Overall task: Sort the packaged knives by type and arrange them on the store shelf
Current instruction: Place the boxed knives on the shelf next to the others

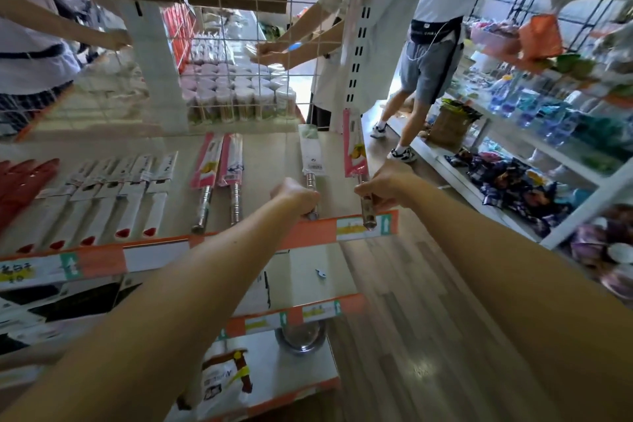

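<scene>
The left hand [296, 195] curls its fingers around the steel handle of a white-sleeved packaged knife [311, 161] near the beige store shelf's [267, 154] front edge. At the shelf's right front corner, the right hand [385, 187] pinches the metal handle of a pink-carded knife [356, 151]. Two more pink-packaged knives [221, 168] lie to their left.

- Shelf edge strip [308, 229] — orange, with white and yellow labels.
- Two knife packages [219, 164] — pink.
- Knife sleeve [311, 151] — white, green-topped.
- Floor [411, 301] — grey-brown wood-grain planks.

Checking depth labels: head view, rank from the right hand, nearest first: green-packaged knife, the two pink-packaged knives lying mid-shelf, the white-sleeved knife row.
1. Green-packaged knife: just left of the right hand, held by the left hand.
2. Two pink-packaged knives: mid-shelf, further left.
3. White-sleeved knife row: far left of the shelf.
</scene>
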